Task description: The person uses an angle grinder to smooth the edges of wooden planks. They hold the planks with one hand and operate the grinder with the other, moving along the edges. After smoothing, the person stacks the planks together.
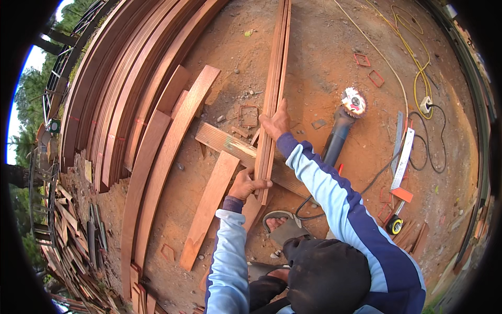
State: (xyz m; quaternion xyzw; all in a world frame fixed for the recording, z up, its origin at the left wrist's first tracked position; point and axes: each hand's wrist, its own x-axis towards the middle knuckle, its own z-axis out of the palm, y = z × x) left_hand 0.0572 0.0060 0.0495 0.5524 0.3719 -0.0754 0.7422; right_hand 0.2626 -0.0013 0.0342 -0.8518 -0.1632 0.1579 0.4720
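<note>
A bundle of long narrow wooden slats (275, 62) runs from the far edge of view down towards me. My left hand (247, 184) is wrapped around its near end, thumb across the top. Farther along, my right hand (277, 119) grips the same slats from the right side. Under the bundle a thicker timber (225, 141) lies crosswise. To the right of my right hand, an angle grinder (338, 133) rests on the dirt, its toothed cutting disc (354, 103) facing up. A short plank (210, 210) lies left of my left hand.
Long stacked boards (133, 90) fill the left side, with two loose planks (172, 157) beside them. At right lie a try square (403, 157), a tape measure (395, 224), and a yellow extension cord (419, 74) with a socket (426, 104). My sandalled foot (280, 225) is near the grinder's cord.
</note>
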